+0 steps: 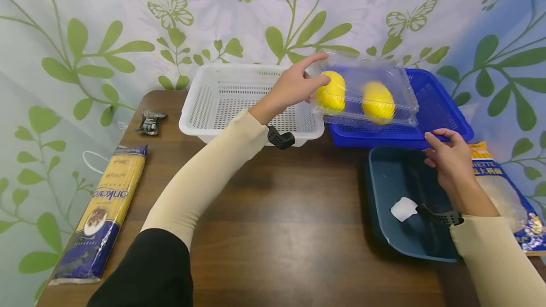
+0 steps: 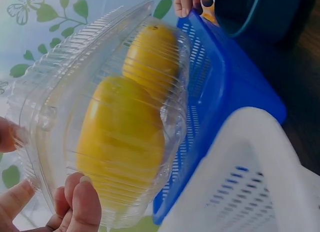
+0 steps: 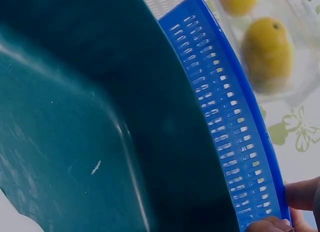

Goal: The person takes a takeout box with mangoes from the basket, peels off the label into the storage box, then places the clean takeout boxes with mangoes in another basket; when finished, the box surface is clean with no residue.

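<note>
My left hand (image 1: 294, 86) grips the left end of a clear plastic clamshell box (image 1: 405, 101), thumb and fingers on its edge. Two smooth yellow fruits, shaped like mangoes, lie inside: the nearer fruit (image 2: 122, 137) and the farther fruit (image 2: 152, 55). The box is held tilted above a blue perforated basket (image 1: 443, 103). At that basket's front right corner my right hand (image 1: 452, 155) pinches the rim; in the right wrist view its fingertips (image 3: 302, 194) are on both sides of the blue edge (image 3: 250, 92).
A white perforated basket (image 1: 200, 129) stands left of the blue one. In front is a dark teal tub (image 1: 375, 203) with a small white piece (image 1: 403, 209) inside. A noodle bag (image 1: 499, 188) lies right, a spaghetti pack (image 1: 102, 212) and a small black packet (image 1: 149, 122) left.
</note>
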Demonstrator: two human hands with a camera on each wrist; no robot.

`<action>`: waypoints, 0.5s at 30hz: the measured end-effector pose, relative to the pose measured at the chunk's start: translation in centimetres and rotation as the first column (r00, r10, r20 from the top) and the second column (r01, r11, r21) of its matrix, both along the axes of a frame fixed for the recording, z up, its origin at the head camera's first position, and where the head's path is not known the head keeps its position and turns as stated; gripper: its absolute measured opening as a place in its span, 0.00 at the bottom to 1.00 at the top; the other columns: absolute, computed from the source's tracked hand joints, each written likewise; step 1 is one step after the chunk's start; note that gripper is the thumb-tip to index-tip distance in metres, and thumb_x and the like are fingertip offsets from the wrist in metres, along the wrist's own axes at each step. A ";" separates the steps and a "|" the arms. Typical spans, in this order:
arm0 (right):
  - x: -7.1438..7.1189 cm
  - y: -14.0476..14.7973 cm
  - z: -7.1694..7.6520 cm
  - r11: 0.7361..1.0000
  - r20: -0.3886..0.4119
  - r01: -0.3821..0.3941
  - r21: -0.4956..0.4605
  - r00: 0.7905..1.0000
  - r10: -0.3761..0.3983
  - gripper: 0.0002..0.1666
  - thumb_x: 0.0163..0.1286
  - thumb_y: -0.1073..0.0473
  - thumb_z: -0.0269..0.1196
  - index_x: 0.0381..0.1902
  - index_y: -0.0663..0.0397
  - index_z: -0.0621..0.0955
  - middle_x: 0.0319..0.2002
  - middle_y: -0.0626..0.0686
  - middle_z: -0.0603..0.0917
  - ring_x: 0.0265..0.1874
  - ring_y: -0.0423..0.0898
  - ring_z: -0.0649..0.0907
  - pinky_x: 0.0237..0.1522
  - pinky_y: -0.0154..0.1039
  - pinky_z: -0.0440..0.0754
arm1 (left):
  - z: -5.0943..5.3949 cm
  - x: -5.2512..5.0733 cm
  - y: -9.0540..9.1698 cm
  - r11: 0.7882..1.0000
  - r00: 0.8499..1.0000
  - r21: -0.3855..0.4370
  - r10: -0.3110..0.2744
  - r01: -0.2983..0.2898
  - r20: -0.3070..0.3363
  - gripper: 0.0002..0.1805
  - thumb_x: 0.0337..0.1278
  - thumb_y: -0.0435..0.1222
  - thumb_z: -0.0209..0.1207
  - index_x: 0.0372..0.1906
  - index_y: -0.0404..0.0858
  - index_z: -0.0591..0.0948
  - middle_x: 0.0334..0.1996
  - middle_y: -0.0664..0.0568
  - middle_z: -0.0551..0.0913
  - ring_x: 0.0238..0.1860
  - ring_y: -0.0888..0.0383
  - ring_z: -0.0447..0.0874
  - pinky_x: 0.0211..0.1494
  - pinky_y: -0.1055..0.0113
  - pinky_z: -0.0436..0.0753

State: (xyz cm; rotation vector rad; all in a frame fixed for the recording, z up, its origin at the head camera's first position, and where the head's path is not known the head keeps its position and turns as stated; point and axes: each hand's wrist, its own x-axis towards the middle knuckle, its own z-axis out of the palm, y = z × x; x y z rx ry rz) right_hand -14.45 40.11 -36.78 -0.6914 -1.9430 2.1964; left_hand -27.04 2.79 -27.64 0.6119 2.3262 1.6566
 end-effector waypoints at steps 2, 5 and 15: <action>0.0 0.0 0.0 1.000 0.016 -0.005 0.012 1.000 0.005 0.22 0.67 0.52 0.72 0.50 0.44 0.71 0.33 0.45 0.77 0.22 0.40 0.78 0.23 0.31 0.76 | 0.1 -0.3 0.8 1.000 1.000 -0.003 -0.006 0.006 0.008 0.32 0.67 0.50 0.63 0.74 0.68 0.68 0.23 0.47 0.77 0.25 0.50 0.77 0.41 0.60 0.82; 0.0 -0.1 0.0 1.000 0.026 -0.015 0.021 1.000 0.014 0.23 0.67 0.51 0.72 0.50 0.42 0.71 0.35 0.45 0.76 0.24 0.41 0.77 0.25 0.31 0.77 | 0.0 -0.9 2.1 1.000 0.999 0.000 -0.015 0.015 0.030 0.33 0.69 0.49 0.62 0.75 0.67 0.66 0.26 0.47 0.79 0.24 0.50 0.77 0.44 0.58 0.83; 0.2 -0.1 0.1 1.000 0.003 -0.009 0.019 1.000 0.009 0.21 0.68 0.53 0.70 0.50 0.43 0.70 0.33 0.45 0.75 0.22 0.41 0.77 0.23 0.31 0.76 | -1.3 -2.8 7.0 0.998 0.983 -0.060 -0.018 0.029 0.182 0.38 0.74 0.46 0.57 0.81 0.62 0.54 0.64 0.52 0.75 0.28 0.55 0.82 0.44 0.66 0.86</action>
